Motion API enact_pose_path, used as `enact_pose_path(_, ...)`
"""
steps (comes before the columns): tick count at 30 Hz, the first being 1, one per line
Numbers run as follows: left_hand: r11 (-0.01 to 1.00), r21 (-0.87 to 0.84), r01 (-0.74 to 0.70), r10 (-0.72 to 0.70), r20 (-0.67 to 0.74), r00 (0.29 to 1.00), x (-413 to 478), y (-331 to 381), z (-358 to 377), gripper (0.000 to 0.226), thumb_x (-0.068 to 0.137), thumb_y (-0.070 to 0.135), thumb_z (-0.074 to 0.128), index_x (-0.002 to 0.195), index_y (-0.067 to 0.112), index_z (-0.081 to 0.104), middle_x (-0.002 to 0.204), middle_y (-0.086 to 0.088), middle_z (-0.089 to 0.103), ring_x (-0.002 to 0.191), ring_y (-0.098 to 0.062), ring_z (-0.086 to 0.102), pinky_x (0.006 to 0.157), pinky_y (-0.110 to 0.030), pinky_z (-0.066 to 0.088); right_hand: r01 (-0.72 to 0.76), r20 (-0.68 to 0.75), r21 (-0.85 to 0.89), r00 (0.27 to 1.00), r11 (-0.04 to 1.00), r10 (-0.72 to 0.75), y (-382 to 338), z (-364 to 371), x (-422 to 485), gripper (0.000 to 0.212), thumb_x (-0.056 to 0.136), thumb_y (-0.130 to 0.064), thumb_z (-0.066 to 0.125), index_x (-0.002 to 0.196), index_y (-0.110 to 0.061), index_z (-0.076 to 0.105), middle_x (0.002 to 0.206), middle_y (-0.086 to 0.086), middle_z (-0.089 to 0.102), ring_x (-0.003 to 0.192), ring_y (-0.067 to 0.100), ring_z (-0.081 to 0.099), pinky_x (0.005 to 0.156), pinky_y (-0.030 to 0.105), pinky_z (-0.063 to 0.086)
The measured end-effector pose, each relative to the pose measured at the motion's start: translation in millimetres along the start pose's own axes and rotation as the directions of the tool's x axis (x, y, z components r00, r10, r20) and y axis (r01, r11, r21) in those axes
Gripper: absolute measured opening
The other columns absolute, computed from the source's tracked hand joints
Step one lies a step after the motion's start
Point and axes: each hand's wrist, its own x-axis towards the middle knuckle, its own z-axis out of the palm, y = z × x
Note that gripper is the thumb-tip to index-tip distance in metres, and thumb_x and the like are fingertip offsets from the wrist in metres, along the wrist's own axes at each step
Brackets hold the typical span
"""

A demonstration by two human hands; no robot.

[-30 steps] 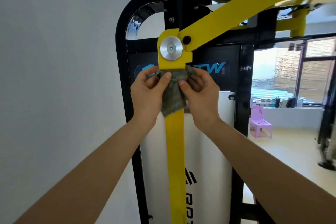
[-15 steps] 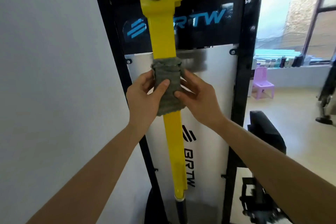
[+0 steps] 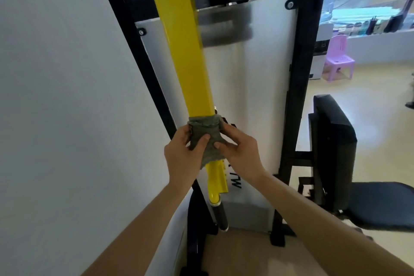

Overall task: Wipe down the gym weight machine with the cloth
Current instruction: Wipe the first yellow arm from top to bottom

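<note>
Both hands have the cloth [image 3: 207, 141] wrapped round the yellow arm [image 3: 186, 51] of the machine, low on it, just above where the flat bar narrows to a rounded end with a black handle [image 3: 220, 216] below. The left hand [image 3: 182, 157] grips the cloth from the left side, thumb pressed across its front; the right hand [image 3: 239, 152] pinches it from the right, thumb meeting the other near the middle, so the cloth forms a sleeve clamped on the bar. To do this stroke well, I would say the squeeze should be even on both sides so the cloth touches all faces of the bar, and the pull should follow the bar's slant rather than drop straight. Near the end the section changes, with a small yellow flange [image 3: 220, 177] on the right edge, so the grip will likely need to loosen and reshape there or the cloth may snag or skip the corner. The cloth is grey-green, nubbly and soft, bunched into a ridge at its upper edge and hanging in a loose tail below the thumbs. The bar is glossy painted metal, flat-faced with crisp edges, and it catches the light. Behind it stands a pale, brushed-looking panel [image 3: 257, 107] with a smudgy dark reflection near its top, set in a black frame [image 3: 298, 74]. To the right sits a black padded seat [image 3: 380, 204], matte and squared off, and far off a small lilac plastic chair [image 3: 339, 58] on a pale floor.
</note>
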Motion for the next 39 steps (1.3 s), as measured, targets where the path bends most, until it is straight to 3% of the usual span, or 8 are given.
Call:
enact_pose_path(7, 0.981, 0.106, 0.163, -0.171, 0.072, 0.983, -45.7, -34.8, 17.4, 0.025, 0.095, 0.029, 0.068, 0.113, 0.012, 0.071, 0.088, 0.015, 0.067, 0.078, 0.005, 0.063, 0.073, -0.004, 0.046, -0.175, 0.052, -0.016, 0.983, 0.984, 0.176, 58.2, 3.8, -34.8, 0.052, 0.089, 0.012, 0.064, 0.138, -0.004, 0.057, 0.123, 0.008, 0.067, 0.105, -0.004, 0.066, 0.091, 0.020, 0.056)
enact_pose_path(13, 0.972, 0.170, 0.164, -0.179, 0.073, 0.981, -95.7, -44.6, 23.4, 0.038, 0.096, 0.034, 0.063, 0.127, 0.014, 0.069, 0.091, 0.007, 0.074, 0.081, -0.004, 0.066, 0.077, -0.029, 0.059, -0.233, 0.148, -0.034, 0.960, 0.972, 0.236, 82.3, -0.6, -49.0, 0.044, 0.091, 0.003, 0.067, 0.132, -0.009, 0.062, 0.119, -0.010, 0.067, 0.106, -0.017, 0.059, 0.095, 0.018, 0.053)
enact_pose_path(16, 0.965, 0.251, 0.074, -0.092, 0.061, 0.994, -106.4, -45.3, 24.5, 0.043, 0.095, 0.034, 0.059, 0.129, 0.010, 0.068, 0.119, -0.003, 0.073, 0.106, -0.018, 0.067, 0.091, -0.036, 0.058, -0.250, 0.217, 0.000, 0.945, 0.968, 0.244, 80.2, -7.9, -48.7, 0.036, 0.090, -0.007, 0.072, 0.124, -0.018, 0.067, 0.115, -0.013, 0.071, 0.111, -0.004, 0.064, 0.099, 0.025, 0.053)
enact_pose_path(22, 0.885, 0.464, -0.029, 0.041, -0.016, 0.999, -92.7, -38.8, 31.5, 0.034, 0.083, 0.031, 0.082, 0.110, 0.011, 0.076, 0.109, -0.003, 0.075, 0.099, -0.021, 0.064, 0.079, -0.029, 0.053, -0.258, 0.223, 0.144, 0.949, 0.955, 0.223, 68.6, -15.8, -29.4, 0.046, 0.090, 0.001, 0.069, 0.130, -0.021, 0.063, 0.121, -0.005, 0.071, 0.119, 0.010, 0.064, 0.105, 0.037, 0.051)
enact_pose_path(29, 0.966, 0.219, 0.139, -0.104, -0.165, 0.981, -64.3, -29.7, 35.8, 0.018, 0.084, 0.023, 0.081, 0.100, 0.015, 0.076, 0.091, 0.003, 0.075, 0.081, -0.011, 0.067, 0.073, -0.018, 0.052, -0.122, 0.093, 0.143, 0.990, 0.982, 0.110, 52.8, -7.4, -4.5, 0.045, 0.091, 0.009, 0.061, 0.133, -0.007, 0.063, 0.128, 0.014, 0.067, 0.115, 0.033, 0.066, 0.095, 0.056, 0.055)
enact_pose_path(32, 0.955, 0.298, -0.004, 0.053, -0.157, 0.986, -61.9, -37.8, 41.6, 0.011, 0.082, 0.021, 0.082, 0.090, 0.015, 0.076, 0.087, 0.001, 0.074, 0.080, -0.012, 0.061, 0.073, -0.018, 0.048, -0.094, 0.091, 0.089, 0.992, 0.992, 0.086, 60.5, -6.3, -4.8, 0.043, 0.091, 0.010, 0.062, 0.131, -0.006, 0.063, 0.128, 0.012, 0.067, 0.119, 0.025, 0.064, 0.098, 0.049, 0.054)
enact_pose_path(35, 0.856, 0.490, -0.168, 0.248, -0.104, 0.963, -70.6, -48.8, 50.4, 0.013, 0.082, 0.023, 0.080, 0.090, 0.013, 0.078, 0.094, -0.002, 0.075, 0.090, -0.024, 0.059, 0.075, -0.033, 0.046, -0.125, 0.154, 0.029, 0.981, 0.992, 0.119, 79.8, -8.0, -11.2, 0.040, 0.090, 0.005, 0.068, 0.129, -0.006, 0.066, 0.123, 0.008, 0.070, 0.116, 0.019, 0.066, 0.099, 0.046, 0.054)
enact_pose_path(39, 0.711, 0.665, -0.228, 0.344, -0.047, 0.938, -87.3, -51.3, 70.3, 0.016, 0.088, 0.024, 0.077, 0.095, 0.011, 0.081, 0.098, -0.001, 0.077, 0.092, -0.024, 0.052, 0.074, -0.031, 0.036, -0.161, 0.294, 0.008, 0.944, 0.987, 0.152, 107.6, -14.2, -19.0, 0.040, 0.091, -0.003, 0.071, 0.130, -0.008, 0.065, 0.123, 0.006, 0.070, 0.115, 0.016, 0.066, 0.101, 0.047, 0.053)
